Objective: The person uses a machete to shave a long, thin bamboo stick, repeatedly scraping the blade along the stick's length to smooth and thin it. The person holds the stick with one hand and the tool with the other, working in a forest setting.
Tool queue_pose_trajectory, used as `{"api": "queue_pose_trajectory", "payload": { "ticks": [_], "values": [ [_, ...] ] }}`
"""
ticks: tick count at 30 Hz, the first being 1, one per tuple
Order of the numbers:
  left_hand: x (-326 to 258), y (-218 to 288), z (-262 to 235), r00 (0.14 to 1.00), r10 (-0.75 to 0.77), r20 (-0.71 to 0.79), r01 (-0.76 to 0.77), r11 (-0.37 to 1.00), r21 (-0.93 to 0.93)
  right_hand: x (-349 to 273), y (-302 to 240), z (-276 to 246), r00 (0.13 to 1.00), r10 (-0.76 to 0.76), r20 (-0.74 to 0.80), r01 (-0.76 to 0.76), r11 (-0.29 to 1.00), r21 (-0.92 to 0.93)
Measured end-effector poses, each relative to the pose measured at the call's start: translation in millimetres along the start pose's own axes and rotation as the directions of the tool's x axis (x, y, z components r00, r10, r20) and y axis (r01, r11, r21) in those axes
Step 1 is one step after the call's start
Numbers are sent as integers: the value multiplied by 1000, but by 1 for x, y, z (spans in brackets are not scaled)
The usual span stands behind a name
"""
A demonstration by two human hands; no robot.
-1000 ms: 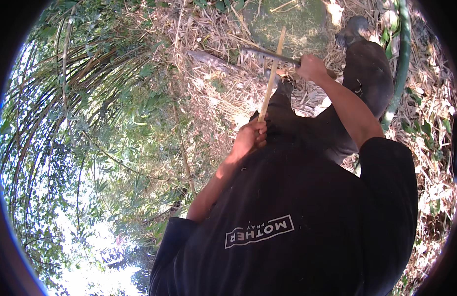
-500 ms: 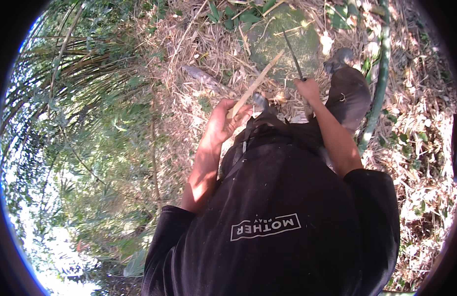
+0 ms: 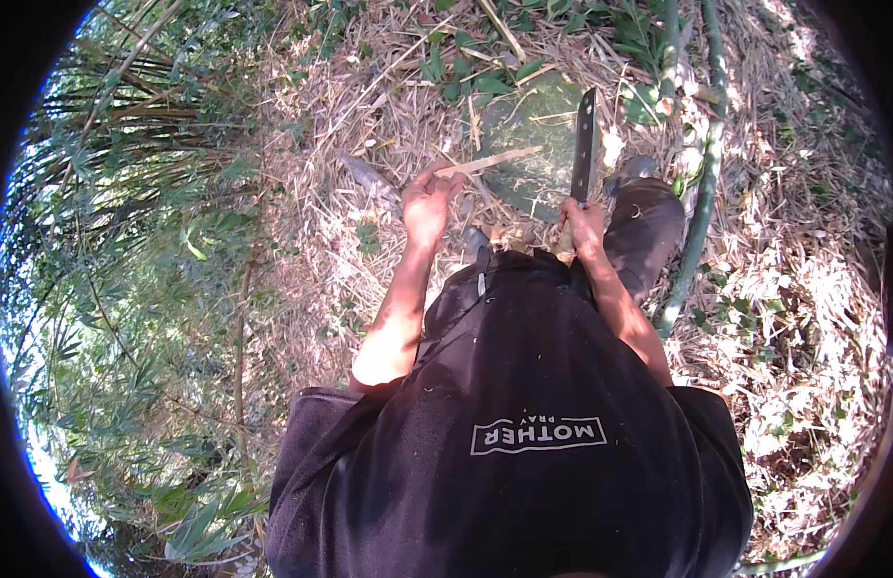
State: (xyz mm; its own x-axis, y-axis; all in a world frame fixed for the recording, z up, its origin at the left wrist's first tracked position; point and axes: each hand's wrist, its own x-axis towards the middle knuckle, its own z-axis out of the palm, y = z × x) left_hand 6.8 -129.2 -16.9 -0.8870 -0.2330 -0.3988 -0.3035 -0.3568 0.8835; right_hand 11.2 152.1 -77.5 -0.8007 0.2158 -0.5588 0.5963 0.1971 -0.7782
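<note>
My left hand (image 3: 429,204) is closed on one end of a pale, flat strip of split wood or bamboo (image 3: 493,161). The strip's free end points right, over a mossy flat stone (image 3: 524,125). In my right hand (image 3: 583,223) is the handle of a knife with a long, dark blade (image 3: 583,144). Several holes run along the blade, and its broad side shows as it points away from me, above the stone's right side. Blade and strip are apart. My fingers cover most of the knife's handle.
Dry leaves and stalks (image 3: 369,106) litter the ground. A long green bamboo pole (image 3: 709,164) lies along the right, past my right leg (image 3: 647,231). Dense green foliage (image 3: 148,299) fills the left. A grey piece of wood (image 3: 367,178) lies beyond my left hand.
The strip has swung from a steep slant to nearly level. The knife has turned from edge-on to showing its flat side and now points more straight ahead. The whole view has shifted slightly.
</note>
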Motion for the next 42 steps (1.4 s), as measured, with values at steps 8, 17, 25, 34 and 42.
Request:
{"api": "queue_pose_trajectory", "payload": {
  "ticks": [8,17,25,34,42],
  "values": [
    [15,3,15,977,183,106,-197,970,140,19,40,-4,999,-29,36,16,947,321],
    [29,3,33,951,256,172,-297,911,286,32,47,-13,992,126,24,-123,881,458],
    [33,26,64,912,324,251,-407,786,466,17,21,-10,1000,22,20,-28,921,388],
    [22,12,90,732,594,333,-676,571,466,-52,-63,-15,972,-226,71,204,951,231],
    [8,11,96,741,562,368,-669,566,481,-76,-88,-14,915,-396,-78,393,918,-58]
  ]
}}
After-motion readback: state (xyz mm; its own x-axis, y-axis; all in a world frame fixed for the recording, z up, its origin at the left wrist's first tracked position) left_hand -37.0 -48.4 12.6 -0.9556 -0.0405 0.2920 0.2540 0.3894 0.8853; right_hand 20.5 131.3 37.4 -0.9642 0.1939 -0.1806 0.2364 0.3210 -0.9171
